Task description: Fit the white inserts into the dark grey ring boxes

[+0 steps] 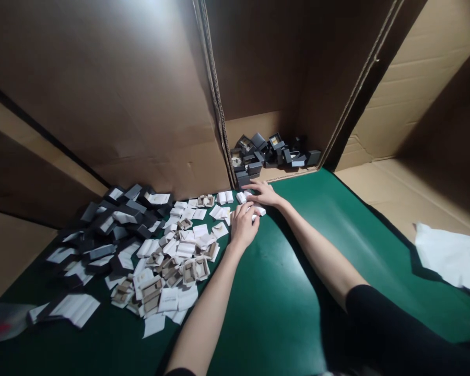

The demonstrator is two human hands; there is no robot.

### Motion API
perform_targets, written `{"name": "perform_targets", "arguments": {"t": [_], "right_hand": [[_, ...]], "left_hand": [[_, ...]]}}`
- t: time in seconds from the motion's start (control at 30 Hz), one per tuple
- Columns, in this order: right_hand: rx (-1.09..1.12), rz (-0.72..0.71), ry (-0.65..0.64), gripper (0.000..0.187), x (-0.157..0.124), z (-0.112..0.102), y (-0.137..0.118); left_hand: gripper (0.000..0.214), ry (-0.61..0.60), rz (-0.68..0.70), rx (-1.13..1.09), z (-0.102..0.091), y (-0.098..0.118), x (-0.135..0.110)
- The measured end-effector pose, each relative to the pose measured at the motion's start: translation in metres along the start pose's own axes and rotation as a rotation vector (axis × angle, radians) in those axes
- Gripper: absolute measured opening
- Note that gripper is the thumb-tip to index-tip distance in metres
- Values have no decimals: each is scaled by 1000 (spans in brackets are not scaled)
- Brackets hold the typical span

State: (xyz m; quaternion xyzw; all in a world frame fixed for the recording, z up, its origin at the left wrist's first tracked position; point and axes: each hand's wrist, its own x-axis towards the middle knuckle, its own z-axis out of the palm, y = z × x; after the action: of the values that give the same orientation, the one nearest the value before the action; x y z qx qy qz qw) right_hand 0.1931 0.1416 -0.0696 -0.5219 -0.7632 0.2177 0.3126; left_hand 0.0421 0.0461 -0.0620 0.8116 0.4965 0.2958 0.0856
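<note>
My left hand [244, 225] rests low over the green table, its fingers bent forward and the thumb apart, beside small folded white card pieces [260, 210]. Just beyond it, my right hand [265, 193] reaches leftward with fingers spread above another white card piece [241, 198]. What lies under both palms is partly hidden. To the left of my hands spreads a pile of white and grey card inserts [186, 248], several folded into small trays. Small black boxes [119, 216] are heaped farther left, some with white card in them.
A cardboard bin [272, 174] at the back holds more black boxes [276, 151]. Tall cardboard walls [141, 104] bound the green table [282, 313]. At right are a cardboard surface [387, 188] and white sheet [454, 256]. A blurred clear plastic item [6, 321] lies lower left.
</note>
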Motion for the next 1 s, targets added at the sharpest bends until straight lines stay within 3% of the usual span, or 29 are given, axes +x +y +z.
{"name": "perform_targets", "arguments": {"t": [0.17, 0.43, 0.6, 0.73, 0.9, 1.0], "right_hand": [[116, -22, 134, 20, -1, 7, -4], [286, -90, 476, 19, -18, 8, -18], [206, -116, 726, 9, -41, 3, -27], [94, -192, 733, 19, -77, -12, -19], [-58, -129, 619, 19, -129, -40, -4], [-131, -127, 586, 20, -145, -50, 1]], "left_hand": [[10, -12, 2, -15, -1, -1, 1], [10, -46, -6, -69, -2, -5, 0], [10, -33, -12, -110, -2, -8, -1], [12, -11, -3, -144, -1, -10, 0], [13, 3, -5, -134, 1, -8, 1], [6, 14, -1, -144, 0, -7, 2]]}}
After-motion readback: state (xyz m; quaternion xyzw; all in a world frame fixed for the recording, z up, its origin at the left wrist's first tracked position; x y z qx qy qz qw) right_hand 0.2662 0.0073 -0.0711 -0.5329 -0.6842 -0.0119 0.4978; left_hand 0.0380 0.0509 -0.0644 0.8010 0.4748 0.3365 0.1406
